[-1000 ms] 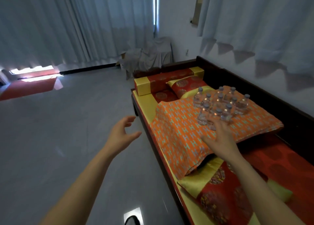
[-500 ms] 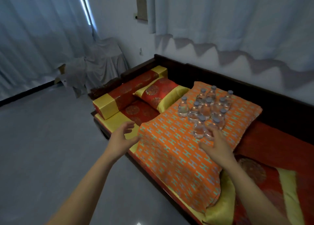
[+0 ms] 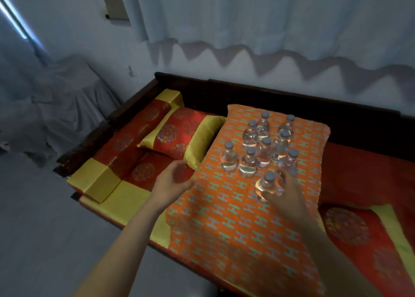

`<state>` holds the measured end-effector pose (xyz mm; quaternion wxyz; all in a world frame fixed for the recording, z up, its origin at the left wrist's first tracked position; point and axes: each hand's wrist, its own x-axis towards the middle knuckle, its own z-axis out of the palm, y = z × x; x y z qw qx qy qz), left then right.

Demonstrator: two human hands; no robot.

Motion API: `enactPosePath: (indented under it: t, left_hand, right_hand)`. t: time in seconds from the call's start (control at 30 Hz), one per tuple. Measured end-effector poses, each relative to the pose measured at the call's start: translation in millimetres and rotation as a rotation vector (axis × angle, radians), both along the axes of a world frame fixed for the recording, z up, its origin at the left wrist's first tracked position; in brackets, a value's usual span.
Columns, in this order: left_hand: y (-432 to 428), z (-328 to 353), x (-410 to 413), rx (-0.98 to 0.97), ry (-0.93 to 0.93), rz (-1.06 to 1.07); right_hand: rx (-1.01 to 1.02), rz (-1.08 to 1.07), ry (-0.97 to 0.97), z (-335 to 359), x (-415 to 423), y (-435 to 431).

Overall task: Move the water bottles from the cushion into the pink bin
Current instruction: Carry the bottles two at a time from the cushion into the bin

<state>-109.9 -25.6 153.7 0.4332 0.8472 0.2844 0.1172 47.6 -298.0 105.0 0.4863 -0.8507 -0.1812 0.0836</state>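
Open room on near half of orange cushion [image 3: 224, 218] and on floor [image 3: 45, 229] at left. Right grip [image 3: 285, 193] grasping nearest bottle [image 3: 267, 183], just in front of upright bottle cluster [image 3: 262, 148] on far half. Left grip [image 3: 171, 183] released, over left cushion edge. Red-gold pillow [image 3: 177, 137] touching cushion at left; dark back rail [image 3: 247, 90] behind

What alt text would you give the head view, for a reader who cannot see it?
The person's right hand grips the nearest bottle of a cluster of water bottles standing on an orange patterned cushion. The left hand hovers open beside the cushion, above a red and gold bench. No pink bin is visible.
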Motion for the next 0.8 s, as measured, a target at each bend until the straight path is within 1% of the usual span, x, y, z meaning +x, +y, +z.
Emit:
enactPosePath:
  t: [0.07,0.2,0.27,0.37,0.47,0.5,0.57,0.73,0.8]
  left_hand:
    - [10.3,-10.7,18.4,-0.036,0.011,-0.045]
    - [33.9,-34.9,60.7,-0.123,0.055,-0.143]
    - [40.8,-46.1,82.9,-0.136,0.056,-0.208]
    - [41.2,-60.7,110.9,-0.194,0.071,-0.323]
    - [48.0,-80.6,149.5,-0.129,0.05,-0.435]
    - [48.2,-87.0,159.3,-0.1,0.053,-0.467]
    - [49.8,-105.4,178.0,-0.107,0.049,-0.525]
    - [48.0,-150.2,217.6,-0.205,-0.026,-0.612]
    - [46.1,-162.8,229.2,-0.224,0.004,-0.61]
  right_hand:
    - [-0.008,-0.067,0.024,-5.8,10.5,2.7]
    - [0.012,-0.235,0.009,-20.4,13.9,17.9]
    - [-0.025,-0.258,-0.023,-30.8,14.4,23.6]
    - [-0.081,-0.306,0.007,-47.3,9.1,31.8]
    - [-0.185,-0.394,-0.005,-58.4,11.3,47.0]
    - [-0.236,-0.419,-0.038,-63.4,11.7,52.6]
    - [-0.299,-0.495,-0.104,-74.8,11.6,65.2]
    - [-0.234,-0.687,-0.084,-92.9,17.0,89.9]
    - [-0.26,-0.717,-0.088,-99.3,19.5,94.1]
